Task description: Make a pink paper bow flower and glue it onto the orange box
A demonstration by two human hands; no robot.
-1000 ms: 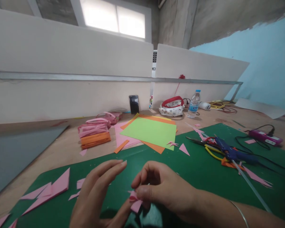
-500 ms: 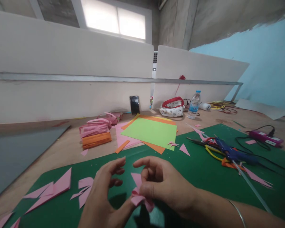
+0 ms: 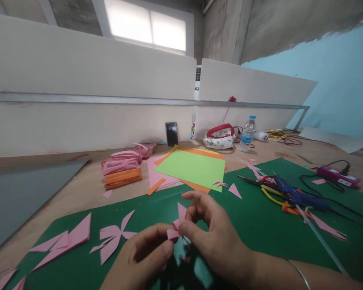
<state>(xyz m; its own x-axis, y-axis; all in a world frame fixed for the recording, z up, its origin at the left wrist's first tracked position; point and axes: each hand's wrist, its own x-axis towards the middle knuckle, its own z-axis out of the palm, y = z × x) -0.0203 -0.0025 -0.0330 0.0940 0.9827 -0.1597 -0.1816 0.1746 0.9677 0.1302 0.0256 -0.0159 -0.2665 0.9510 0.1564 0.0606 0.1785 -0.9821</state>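
A small pink paper flower [image 3: 175,230], with pointed and curled petals, is held over the green cutting mat [image 3: 157,203]. My right hand [image 3: 214,233] pinches it between thumb and index finger. From the other side, my left hand [image 3: 145,251] closes its thumb and fingertips on one curled petal. Left of my hands, a flat pink petal cutout [image 3: 117,235] lies on the mat. Folded pink paper pieces [image 3: 75,239] rest farther left. Part of the flower is covered by my right fingers.
Light green paper [image 3: 193,165] lies on orange and pink sheets behind the mat. On the right are a blue glue gun [image 3: 293,193], scissors [image 3: 249,179] and cables. A water bottle [image 3: 247,135], a pouch [image 3: 219,137] and a phone [image 3: 171,133] stand at the back.
My left fingers have come in and closed on a petal; before, they were spread apart. The flower has turned and risen slightly. More of the flat cutout shows now.
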